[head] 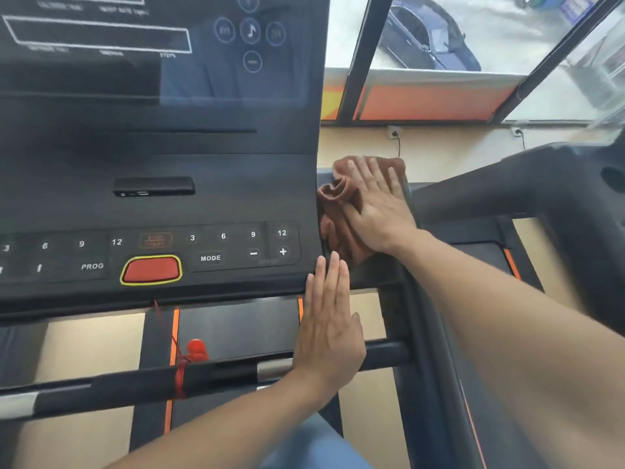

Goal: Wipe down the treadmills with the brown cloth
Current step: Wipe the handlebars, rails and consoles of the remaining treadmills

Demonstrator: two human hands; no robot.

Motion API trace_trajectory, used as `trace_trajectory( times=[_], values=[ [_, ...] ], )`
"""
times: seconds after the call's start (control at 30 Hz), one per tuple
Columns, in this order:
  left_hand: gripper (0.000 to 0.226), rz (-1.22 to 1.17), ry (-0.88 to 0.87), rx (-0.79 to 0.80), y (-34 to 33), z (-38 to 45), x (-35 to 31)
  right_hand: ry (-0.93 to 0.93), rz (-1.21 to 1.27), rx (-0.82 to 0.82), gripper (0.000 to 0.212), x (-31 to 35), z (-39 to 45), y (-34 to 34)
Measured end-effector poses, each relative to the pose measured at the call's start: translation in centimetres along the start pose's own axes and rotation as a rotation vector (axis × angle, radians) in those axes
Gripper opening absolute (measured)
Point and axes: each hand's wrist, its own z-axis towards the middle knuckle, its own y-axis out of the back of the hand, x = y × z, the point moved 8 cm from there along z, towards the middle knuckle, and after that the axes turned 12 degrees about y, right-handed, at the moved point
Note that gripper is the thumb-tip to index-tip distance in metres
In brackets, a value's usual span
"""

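Note:
The black treadmill console [162, 184] fills the left of the view, with a dark screen above and a button row with a red stop button [151, 269] below. A crumpled brown cloth [338, 198] lies on the ledge at the console's right side. My right hand [375, 204] presses flat on the cloth with straight, spread fingers. My left hand [329, 319] is held flat with fingers together, its fingertips at the console's lower right corner, just below the cloth.
A black handlebar [220, 372] with silver sensor patches crosses below the console, a red safety cord [181, 370] tied round it. A second treadmill's arm [527, 191] stands to the right. Behind are a wall with sockets and a window showing a parked car.

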Motion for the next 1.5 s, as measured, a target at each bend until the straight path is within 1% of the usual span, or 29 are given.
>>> trace_trajectory(
  times=[0.1, 0.2, 0.3, 0.37, 0.43, 0.5, 0.53, 0.6, 0.67, 0.77, 0.9, 0.97, 1.03, 1.23, 1.3, 1.37, 1.43, 1.5],
  values=[
    [0.081, -0.042, 0.006, 0.004, 0.6, 0.2, -0.1, 0.078, 0.152, 0.006, 0.077, 2.4, -3.1, -0.3],
    [0.074, -0.114, 0.015, -0.006, 1.5, -0.1, -0.2, 0.162, 0.226, 0.018, 0.08, 4.1, -7.1, -0.6],
    [0.077, -0.093, 0.002, -0.004, 1.6, -0.1, -0.2, 0.192, 0.242, 0.061, 0.082, 4.6, -11.2, -1.1],
    [0.081, -0.055, -0.074, 0.021, 1.1, -0.4, -0.7, 0.174, 0.205, 0.089, 0.082, 4.3, -13.6, -1.3],
    [0.082, 0.007, -0.141, 0.033, 0.6, -0.8, -1.3, 0.108, 0.109, 0.07, 0.083, 3.2, -15.7, -1.3],
    [0.079, 0.068, -0.114, 0.044, 0.1, -0.6, -0.8, -0.029, 0.066, 0.01, 0.082, 1.8, -17.2, -1.4],
    [0.076, 0.1, -0.092, 0.049, -0.1, -0.5, -0.8, -0.12, 0.106, -0.034, 0.081, 0.9, -18.1, -1.3],
    [0.072, 0.157, -0.07, 0.039, -0.3, -0.4, -0.7, -0.328, 0.313, -0.1, 0.082, -1.1, -19.5, -1.8],
    [0.067, 0.196, -0.058, 0.007, -0.1, -0.4, -0.9, -0.455, 0.467, -0.135, 0.083, -2.3, -19.7, -2.4],
    [0.069, 0.202, -0.02, -0.037, 0.1, -0.3, -0.8, -0.502, 0.51, -0.13, 0.086, -2.9, -18.2, -2.8],
    [0.082, 0.135, -0.016, -0.085, 0.3, -0.5, -1.0, -0.516, 0.482, -0.192, 0.087, -3.8, -14.7, -2.2],
    [0.088, 0.112, -0.007, -0.098, 0.4, -0.4, -0.9, -0.487, 0.4, -0.201, 0.089, -4.3, -12.4, -1.6],
    [0.092, 0.113, 0.002, -0.117, 0.3, -0.4, -0.8, -0.431, 0.305, -0.176, 0.089, -4.4, -9.8, -1.1],
    [0.096, 0.132, -0.011, -0.119, -0.1, -0.3, -0.8, -0.153, -0.014, -0.016, 0.091, -3.1, -2.1, -0.1],
    [0.097, 0.141, -0.005, -0.124, 0.0, -0.3, -0.7, 0.002, -0.005, 0.034, 0.088, -0.1, -0.2, -0.4],
    [0.1, 0.128, 0.024, -0.144, 0.3, -0.2, -0.5, 0.141, 0.067, 0.03, 0.088, 3.2, 0.6, -0.7],
    [0.104, 0.103, 0.053, -0.157, 0.7, -0.2, -0.4, 0.19, 0.127, 0.008, 0.086, 4.4, 0.2, -0.8],
    [0.105, 0.095, 0.058, -0.166, 0.9, -0.3, -0.4, 0.227, 0.146, 0.033, 0.086, 4.2, -0.9, -0.7]
  ],
)
